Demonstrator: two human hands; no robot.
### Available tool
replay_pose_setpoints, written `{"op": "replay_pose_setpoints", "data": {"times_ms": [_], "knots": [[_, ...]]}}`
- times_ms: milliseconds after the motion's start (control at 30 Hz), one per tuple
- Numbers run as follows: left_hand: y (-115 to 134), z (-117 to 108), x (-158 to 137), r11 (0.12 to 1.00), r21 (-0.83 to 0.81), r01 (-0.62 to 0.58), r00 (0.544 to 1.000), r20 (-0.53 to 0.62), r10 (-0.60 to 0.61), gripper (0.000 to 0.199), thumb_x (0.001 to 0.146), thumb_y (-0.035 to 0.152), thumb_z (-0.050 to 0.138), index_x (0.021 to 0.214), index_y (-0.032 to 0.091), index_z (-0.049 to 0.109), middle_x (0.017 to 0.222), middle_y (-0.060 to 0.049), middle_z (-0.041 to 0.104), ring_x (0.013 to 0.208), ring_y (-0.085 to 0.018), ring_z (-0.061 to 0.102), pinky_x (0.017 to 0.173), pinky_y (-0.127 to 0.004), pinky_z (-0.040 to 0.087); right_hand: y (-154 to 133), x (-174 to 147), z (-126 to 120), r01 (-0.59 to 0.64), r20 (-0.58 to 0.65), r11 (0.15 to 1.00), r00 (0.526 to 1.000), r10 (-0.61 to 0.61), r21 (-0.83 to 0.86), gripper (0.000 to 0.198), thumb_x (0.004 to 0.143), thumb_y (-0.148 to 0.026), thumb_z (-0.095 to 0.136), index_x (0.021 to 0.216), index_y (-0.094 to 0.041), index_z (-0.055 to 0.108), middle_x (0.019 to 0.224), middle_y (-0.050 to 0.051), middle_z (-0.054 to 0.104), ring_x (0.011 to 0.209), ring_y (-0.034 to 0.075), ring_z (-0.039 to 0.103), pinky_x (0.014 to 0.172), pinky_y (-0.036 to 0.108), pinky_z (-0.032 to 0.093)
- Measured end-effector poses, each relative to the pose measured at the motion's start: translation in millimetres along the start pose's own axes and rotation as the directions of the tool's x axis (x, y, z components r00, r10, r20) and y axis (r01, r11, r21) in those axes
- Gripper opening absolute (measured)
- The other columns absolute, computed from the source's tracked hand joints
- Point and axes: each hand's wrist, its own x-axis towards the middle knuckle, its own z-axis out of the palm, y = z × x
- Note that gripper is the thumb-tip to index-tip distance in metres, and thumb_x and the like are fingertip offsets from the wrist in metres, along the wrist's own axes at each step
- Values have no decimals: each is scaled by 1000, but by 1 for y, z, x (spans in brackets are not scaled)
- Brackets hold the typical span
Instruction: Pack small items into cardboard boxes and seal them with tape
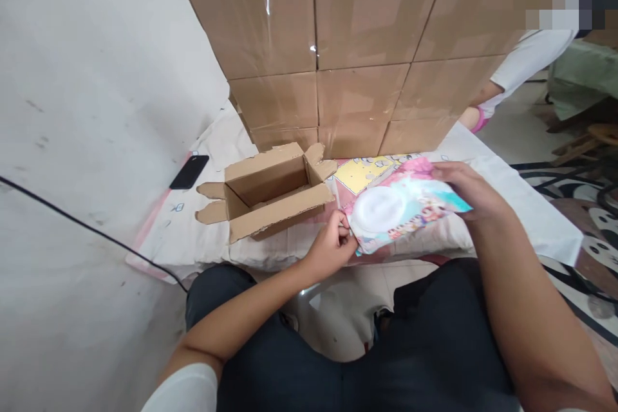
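Observation:
A pack of wet wipes [410,206], pink and teal with a white round lid, is held between my two hands above the table's near side. My left hand [337,239] pinches the pack's left end with curled fingers. My right hand [476,190] grips the other end, its fingers partly hidden behind the pack. Just left of the pack, a small cardboard box [280,222] stands with its top open and its end flaps spread outward. No contents show in the part of its inside that I can see.
Large taped cardboard boxes [362,93] form a wall behind the small box. A black phone [190,172] lies on the cloth-covered table [521,212] at left. Another person's arm [512,74] reaches behind the boxes at right. A black cable [96,228] runs along the left wall.

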Motion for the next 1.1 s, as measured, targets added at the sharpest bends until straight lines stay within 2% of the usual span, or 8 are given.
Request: {"op": "replay_pose_setpoints", "data": {"times_ms": [167, 267, 367, 533, 700, 833, 1000, 1100], "knots": [[87, -47, -36, 970, 17, -242, 947, -214, 240, 18, 91, 21, 59, 97, 24, 42, 68, 6, 53, 59, -10, 54, 55, -19, 40, -46, -8, 1, 235, -173, 864, 969, -175, 445, 18, 87, -18, 35, 87, -17, 53, 75, 10, 52, 67, 20, 50, 63, 31, 42], [117, -101, -41, 940, 73, -335, 811, -486, 326, 20, 89, 22, 60, 100, 26, 43, 58, 10, 44, 47, -7, 46, 49, -17, 37, -89, 8, 29, 397, -117, 805, 914, -388, 441, 10, 90, -24, 46, 86, -18, 54, 77, 5, 53, 64, 14, 48, 62, 26, 39], [113, -156, -36, 946, 155, -285, 708, -632, 316, 24, 85, 20, 59, 100, 26, 41, 54, 12, 40, 42, -7, 42, 47, -16, 33, -132, 32, 69, 485, 32, 839, 861, -507, 249, 19, 93, -30, 54, 78, -18, 54, 68, 0, 46, 57, 9, 39, 56, 22, 33], [74, -206, -32, 939, 326, 106, 817, -567, 104, 21, 82, 20, 55, 97, 25, 41, 53, 11, 41, 51, -12, 51, 53, -20, 36, -160, 76, 130, 431, 272, 881, 887, -373, -194, 33, 96, -31, 49, 66, -19, 44, 50, -2, 41, 48, 9, 40, 49, 22, 31], [57, -198, -42, 622, 700, 350, 897, -442, -7, 17, 89, 18, 47, 106, 21, 47, 79, -3, 64, 77, -23, 63, 63, -29, 39, -151, 92, 157, 412, 367, 620, 907, -207, -668, 29, 93, -25, 45, 66, -18, 48, 58, 2, 54, 56, 12, 50, 52, 23, 33], [60, -187, -45, 353, 839, 413, 908, -407, -96, 19, 93, 20, 43, 110, 18, 51, 92, -12, 70, 86, -31, 67, 70, -34, 42, -151, 89, 166, 419, 388, 489, 906, -169, -765, 13, 83, -20, 56, 71, -17, 60, 73, 8, 64, 67, 17, 56, 55, 27, 32], [60, -187, -39, 263, 866, 426, 904, -416, -95, 27, 91, 14, 41, 114, 17, 55, 90, -14, 71, 90, -35, 68, 81, -41, 45, -154, 76, 183, 392, 353, 337, 919, -173, -856, 24, 79, -14, 59, 98, -11, 73, 97, 20, 70, 89, 28, 63, 71, 32, 41], [60, -189, -35, 260, 859, 441, 897, -429, -103, 25, 89, 15, 45, 109, 21, 59, 92, -14, 71, 91, -34, 68, 77, -39, 45, -149, 68, 192, 398, 334, 263, 907, -257, -879, 31, 83, -13, 55, 107, -9, 73, 118, 24, 64, 116, 35, 53, 93, 41, 40]]}}
